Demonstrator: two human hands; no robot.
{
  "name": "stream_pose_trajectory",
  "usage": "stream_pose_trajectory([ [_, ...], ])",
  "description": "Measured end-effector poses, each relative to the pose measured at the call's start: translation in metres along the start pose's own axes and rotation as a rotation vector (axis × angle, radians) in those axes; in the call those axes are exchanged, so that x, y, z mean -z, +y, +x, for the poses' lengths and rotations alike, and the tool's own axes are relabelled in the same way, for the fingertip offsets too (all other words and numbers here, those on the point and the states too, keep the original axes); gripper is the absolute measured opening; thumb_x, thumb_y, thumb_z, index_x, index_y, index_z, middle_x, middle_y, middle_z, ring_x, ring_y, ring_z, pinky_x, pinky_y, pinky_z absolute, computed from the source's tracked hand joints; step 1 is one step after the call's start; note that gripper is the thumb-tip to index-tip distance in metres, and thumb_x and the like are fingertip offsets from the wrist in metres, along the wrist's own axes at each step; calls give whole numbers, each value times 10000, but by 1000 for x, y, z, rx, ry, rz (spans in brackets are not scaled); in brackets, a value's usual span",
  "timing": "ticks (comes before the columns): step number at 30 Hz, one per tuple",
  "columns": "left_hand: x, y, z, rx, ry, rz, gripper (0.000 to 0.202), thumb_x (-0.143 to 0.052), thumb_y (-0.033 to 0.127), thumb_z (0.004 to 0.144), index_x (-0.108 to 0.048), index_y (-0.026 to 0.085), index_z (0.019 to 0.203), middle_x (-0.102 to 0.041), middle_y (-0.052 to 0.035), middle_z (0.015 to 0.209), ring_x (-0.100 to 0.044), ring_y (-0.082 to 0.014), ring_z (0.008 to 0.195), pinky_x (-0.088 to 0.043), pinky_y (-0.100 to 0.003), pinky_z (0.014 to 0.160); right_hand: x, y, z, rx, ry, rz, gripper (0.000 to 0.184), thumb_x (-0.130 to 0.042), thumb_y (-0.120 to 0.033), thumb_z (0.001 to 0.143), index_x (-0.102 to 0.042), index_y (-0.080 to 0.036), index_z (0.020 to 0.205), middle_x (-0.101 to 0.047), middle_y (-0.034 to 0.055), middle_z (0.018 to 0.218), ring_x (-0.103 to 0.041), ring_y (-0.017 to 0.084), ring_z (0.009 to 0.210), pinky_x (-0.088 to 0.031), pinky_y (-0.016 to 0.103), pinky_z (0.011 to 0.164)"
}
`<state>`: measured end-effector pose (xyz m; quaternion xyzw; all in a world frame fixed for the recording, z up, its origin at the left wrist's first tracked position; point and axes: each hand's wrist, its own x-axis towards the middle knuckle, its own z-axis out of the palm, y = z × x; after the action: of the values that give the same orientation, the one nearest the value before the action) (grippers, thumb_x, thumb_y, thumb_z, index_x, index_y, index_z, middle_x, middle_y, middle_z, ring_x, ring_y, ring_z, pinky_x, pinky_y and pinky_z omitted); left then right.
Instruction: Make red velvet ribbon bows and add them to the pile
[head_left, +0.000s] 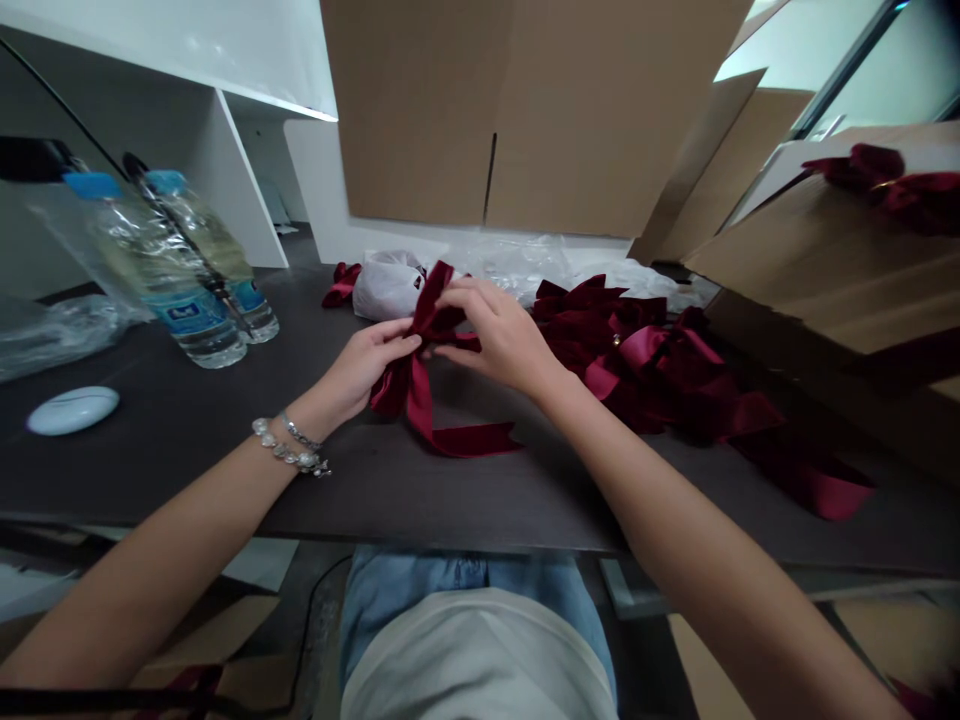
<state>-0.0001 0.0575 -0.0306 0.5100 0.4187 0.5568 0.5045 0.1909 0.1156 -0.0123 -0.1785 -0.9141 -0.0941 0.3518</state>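
Note:
A dark red velvet ribbon bow (421, 385) is held just above the dark table, its tail trailing to the right across the surface. My left hand (367, 362) pinches the bow near its middle, thumb on top. Curled over the bow's upper right loop is my right hand (501, 330), with its fingertips and thumb at the ribbon; part of the loop is hidden behind those fingers. To the right lies a heap of similar dark red bows and ribbons (660, 365). Behind the bow sits a white plastic-wrapped bundle (386, 287), with a small red bow (342, 285) beside it.
Two water bottles (196, 320) with blue caps stand at the left, near a white computer mouse (73, 410). A large cardboard sheet (510, 110) rises at the back. On the right, a cardboard box (840, 260) carries another red bow (892, 188). Clear plastic wrap (517, 265) lies behind.

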Motion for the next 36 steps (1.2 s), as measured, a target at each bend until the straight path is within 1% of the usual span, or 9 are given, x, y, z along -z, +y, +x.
stream_pose_trajectory([
  [3, 1, -1, 0, -22, -101, 188, 398, -756, 267, 714, -707, 167, 1096, -703, -64, 1165, -626, -187, 1073, -450, -312, 1009, 0, -5, 3, 32, -36, -5, 609, -696, -298, 818, -449, -190, 1363, -405, 128, 1460, -263, 308, 1423, -245, 508, 1126],
  [6, 3, 1, 0, -77, -109, 368, 410, -767, 299, 704, -700, 138, 1075, -695, -92, 1171, -621, -206, 1083, -450, -333, 1009, -3, -7, 3, 0, -201, -35, 468, -692, -201, 811, -535, -154, 1250, -549, 145, 1316, -400, 307, 1346, -270, 501, 1112],
  [9, 4, 3, 1, -75, -80, 379, 450, -778, 287, 684, -643, 135, 1086, -702, -96, 1100, -646, -197, 1002, -491, -336, 934, -2, -5, 3, -166, -384, 14, 238, -632, -167, 864, -590, -126, 1095, -668, 133, 1032, -624, 267, 1002, -452, 390, 862],
  [11, 4, 4, 1, -94, -72, 342, 476, -773, 266, 683, -593, 151, 1108, -686, -85, 1101, -638, -184, 1018, -495, -311, 912, 1, -4, 3, -251, -443, 127, 111, -596, -178, 899, -592, -127, 998, -672, 91, 876, -632, 208, 792, -439, 299, 689],
  [15, 4, 8, 0, -103, -61, 405, 383, -747, 303, 714, -592, 155, 1031, -664, -64, 1087, -623, -154, 995, -487, -246, 860, 7, -1, 4, -244, -410, 336, 148, -632, -268, 896, -555, -142, 882, -631, 36, 793, -569, 146, 694, -369, 237, 609],
  [21, 4, 10, -5, 164, -337, 266, 344, -631, 453, 813, -572, 151, 966, -677, -60, 863, -648, -145, 700, -513, -257, 650, 8, 1, 3, -180, -369, 487, 235, -515, -367, 956, -556, -142, 904, -625, 50, 882, -552, 149, 774, -385, 245, 669],
  [24, 1, 9, -6, 167, -311, 199, 303, -656, 423, 800, -540, 176, 929, -573, 16, 745, -536, -76, 565, -489, -231, 575, 5, 3, 3, -199, -338, 473, 255, -496, -380, 956, -563, -140, 899, -602, 34, 850, -523, 140, 753, -376, 243, 670],
  [29, -3, 16, -9, 176, -279, 200, 274, -638, 409, 814, -528, 195, 945, -458, 48, 674, -303, -14, 456, -212, -150, 416, 1, 0, 5, -265, -272, 511, 307, -482, -418, 944, -551, -149, 813, -530, -4, 729, -455, 118, 676, -342, 238, 631],
  [36, 16, 49, -59, -19, -69, 718, 336, -514, 453, 871, -581, 162, 716, -537, 12, 612, -413, -58, 484, -295, -185, 457, -13, -41, 21, -355, -387, 1053, 346, -494, -504, 929, -490, -173, 827, -441, -42, 643, -385, 79, 523, -317, 213, 493],
])
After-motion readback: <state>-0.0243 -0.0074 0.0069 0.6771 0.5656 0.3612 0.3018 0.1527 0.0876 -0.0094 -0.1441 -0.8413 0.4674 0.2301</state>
